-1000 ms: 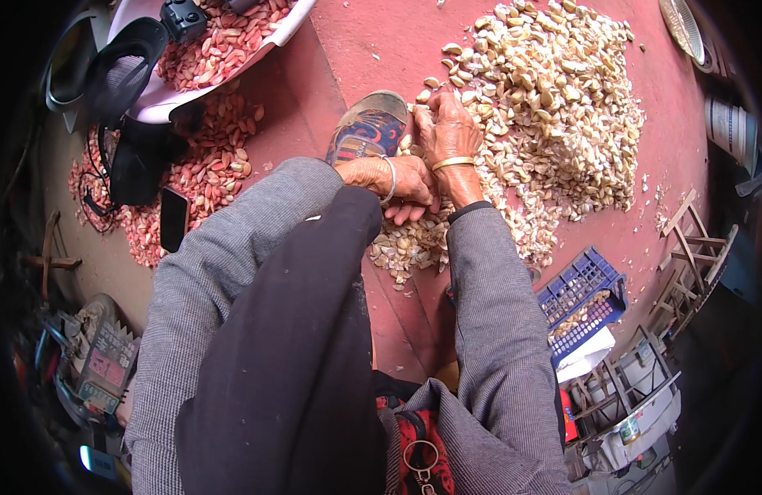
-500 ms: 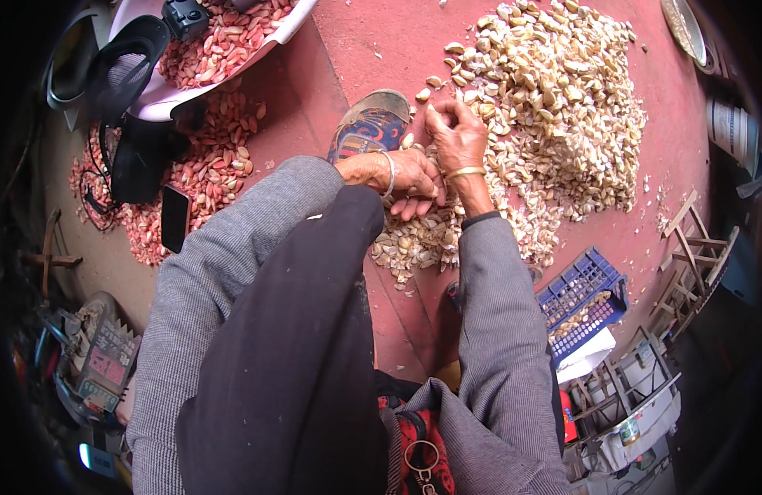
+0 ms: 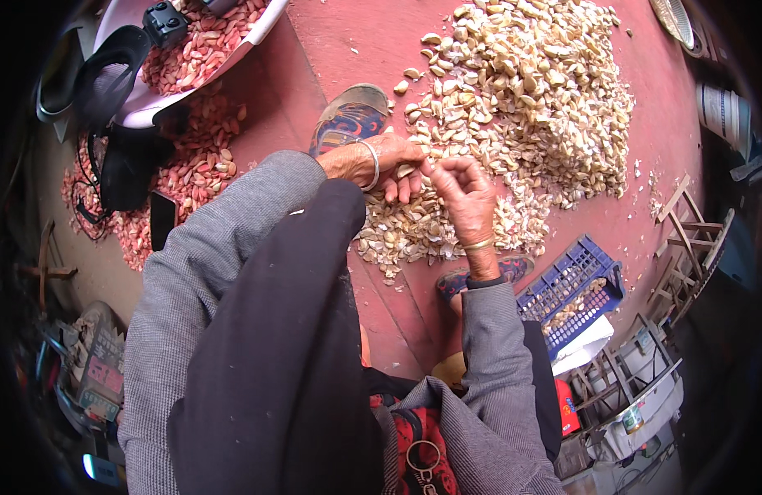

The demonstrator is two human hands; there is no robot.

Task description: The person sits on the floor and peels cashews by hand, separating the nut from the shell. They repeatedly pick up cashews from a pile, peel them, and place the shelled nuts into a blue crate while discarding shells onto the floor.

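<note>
My left hand (image 3: 391, 162), with a silver bangle at its wrist, is closed around a pale garlic clove (image 3: 404, 171) that shows between its fingers. Its thumb and forefinger meet the fingertips of my right hand (image 3: 466, 198), which wears a gold-coloured bangle and is closed in a pinch. Whatever the right fingertips grip is too small to make out. Both hands are over the near edge of a large heap of garlic cloves (image 3: 554, 91) in dry pale skins. Loose cloves and bits of skin spread below my hands.
At the left, a pale pink basin (image 3: 261, 29) holds pinkish cloves, with more pinkish cloves (image 3: 208, 157) on the floor. A phone (image 3: 163, 219) and a black strap-like device (image 3: 134, 169) lie there. A blue crate (image 3: 575, 276) and a wooden frame (image 3: 694, 239) are at the right.
My right hand has come down from above the heap to meet the left hand's fingertips. The left fingers have curled in around the clove. The whole view has shifted slightly.
</note>
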